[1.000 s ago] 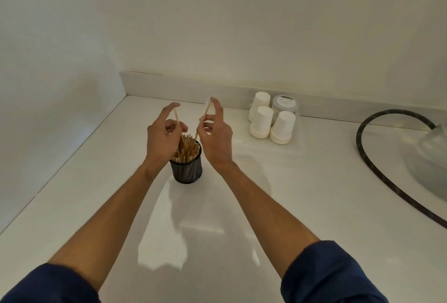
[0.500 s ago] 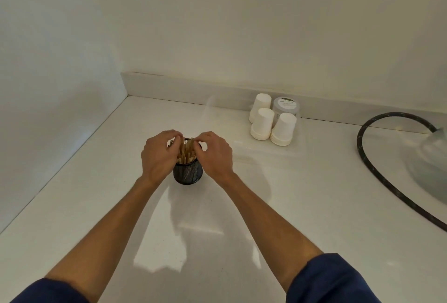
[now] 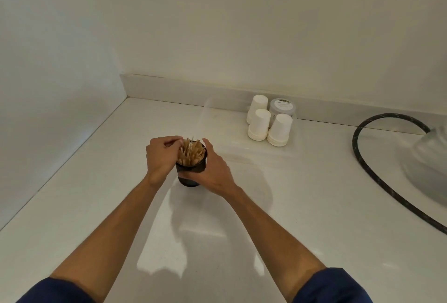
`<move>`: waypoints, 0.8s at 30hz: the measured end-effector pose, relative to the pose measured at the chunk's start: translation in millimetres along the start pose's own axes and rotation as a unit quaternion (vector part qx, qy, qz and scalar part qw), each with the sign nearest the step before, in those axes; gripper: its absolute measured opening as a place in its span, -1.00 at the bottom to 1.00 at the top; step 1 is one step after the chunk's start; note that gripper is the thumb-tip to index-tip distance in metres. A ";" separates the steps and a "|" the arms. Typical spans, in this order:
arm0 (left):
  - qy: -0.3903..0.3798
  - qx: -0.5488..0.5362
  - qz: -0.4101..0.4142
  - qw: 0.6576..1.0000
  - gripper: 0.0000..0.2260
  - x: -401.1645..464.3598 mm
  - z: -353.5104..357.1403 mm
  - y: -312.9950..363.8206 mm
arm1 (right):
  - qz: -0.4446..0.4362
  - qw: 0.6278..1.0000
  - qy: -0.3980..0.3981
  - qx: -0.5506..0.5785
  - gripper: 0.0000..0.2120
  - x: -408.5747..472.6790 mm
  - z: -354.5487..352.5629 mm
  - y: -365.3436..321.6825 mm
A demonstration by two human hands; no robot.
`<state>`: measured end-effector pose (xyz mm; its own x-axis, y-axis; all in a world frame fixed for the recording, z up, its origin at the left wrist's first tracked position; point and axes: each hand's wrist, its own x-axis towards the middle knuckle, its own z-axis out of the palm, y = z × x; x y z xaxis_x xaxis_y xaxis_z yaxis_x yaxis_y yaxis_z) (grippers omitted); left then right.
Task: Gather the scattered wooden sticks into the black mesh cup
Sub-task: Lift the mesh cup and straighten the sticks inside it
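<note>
A black mesh cup point(image 3: 191, 168) stands on the white counter, packed with upright wooden sticks point(image 3: 191, 152). My right hand point(image 3: 213, 169) wraps around the cup's right side and front, thumb along the rim. My left hand point(image 3: 161, 155) rests against the cup's left side, its curled fingertips touching the tops of the sticks at the left edge of the bundle. No loose sticks show on the counter around the cup.
Three stacks of upturned white paper cups point(image 3: 268, 124) and a grey lidded tub point(image 3: 282, 107) sit at the back right. A black hose point(image 3: 370, 169) curves along the right beside a clear vessel point(image 3: 430, 157). Walls close the left and back.
Both hands dropped from above the cup, where each held a stick, down to the cup. The right hand then took hold of the cup's side; the left stayed at the stick tops.
</note>
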<state>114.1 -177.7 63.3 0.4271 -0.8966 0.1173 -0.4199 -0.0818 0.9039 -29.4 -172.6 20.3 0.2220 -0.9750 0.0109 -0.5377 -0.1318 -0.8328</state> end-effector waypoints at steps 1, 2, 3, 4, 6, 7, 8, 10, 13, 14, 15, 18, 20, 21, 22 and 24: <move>-0.009 -0.010 -0.007 1.000 -0.89 -3.6 4.6 2.1 | 0.003 1.000 0.015 0.007 0.08 -3.5 0.0 4.4; -0.016 -0.016 -0.010 1.000 -0.90 -7.6 9.3 4.7 | 0.002 0.999 0.031 0.014 0.04 -7.1 -1.4 8.6; -0.020 -0.020 -0.014 0.999 -0.89 -11.4 13.9 7.2 | 0.001 0.999 0.045 0.019 -0.01 -10.8 -3.7 12.4; -0.023 -0.024 -0.019 0.999 -0.87 -14.2 18.4 10.1 | 0.000 0.998 0.055 0.021 -0.06 -14.8 -7.0 15.9; -0.038 -0.032 -0.024 0.998 -0.80 -18.8 26.0 18.1 | 0.001 0.998 0.066 0.019 -0.11 -23.7 -14.9 22.0; -0.058 -0.036 -0.021 0.997 -0.78 -21.4 30.2 22.8 | 0.001 0.997 0.070 0.016 -0.12 -27.9 -18.9 24.8; -0.088 -0.038 -0.013 0.995 -0.76 -25.2 35.1 27.4 | 0.000 0.997 0.073 0.014 -0.13 -32.0 -22.8 27.8; -0.164 -0.032 0.011 0.986 -0.73 -36.4 46.9 35.3 | 0.005 0.996 0.081 0.021 -0.14 -39.8 -31.6 35.1; -0.227 -0.029 0.025 0.973 -0.69 -57.4 66.3 42.7 | 0.022 0.993 0.108 0.042 -0.15 -52.6 -46.6 49.8; -0.239 -0.035 0.025 0.970 -0.69 -62.7 71.6 44.8 | 0.028 0.991 0.119 0.048 -0.15 -57.6 -51.4 54.4; -0.253 -0.045 0.023 0.966 -0.69 -66.7 76.0 46.8 | 0.037 0.989 0.129 0.055 -0.16 -62.9 -56.1 58.4; -0.299 -0.078 0.043 0.950 -0.68 -76.0 82.9 48.4 | 0.055 0.987 0.140 0.056 -0.16 -75.8 -69.9 67.9; -0.290 -0.088 0.046 0.952 -0.62 -82.4 85.6 38.8 | 0.053 0.986 0.152 0.047 -0.15 -83.6 -79.7 73.0; -0.268 -0.073 0.046 0.959 -0.59 -85.6 85.0 29.2 | 0.053 0.984 0.164 0.046 -0.16 -87.0 -85.0 75.6; -0.244 -0.039 0.050 0.968 -0.58 -89.2 82.3 16.5 | 0.055 0.982 0.175 0.048 -0.16 -89.9 -90.1 78.4; -0.210 0.094 0.083 0.970 -0.55 -93.6 71.4 -16.7 | 0.064 0.978 0.194 0.051 -0.16 -94.1 -101.5 81.6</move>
<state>24.0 -123.5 7.8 -0.0060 -0.9991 0.0415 -0.6099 0.0366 0.7917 -176.7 -109.8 7.5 -0.1774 -0.9795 0.0956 -0.4522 -0.0051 -0.8919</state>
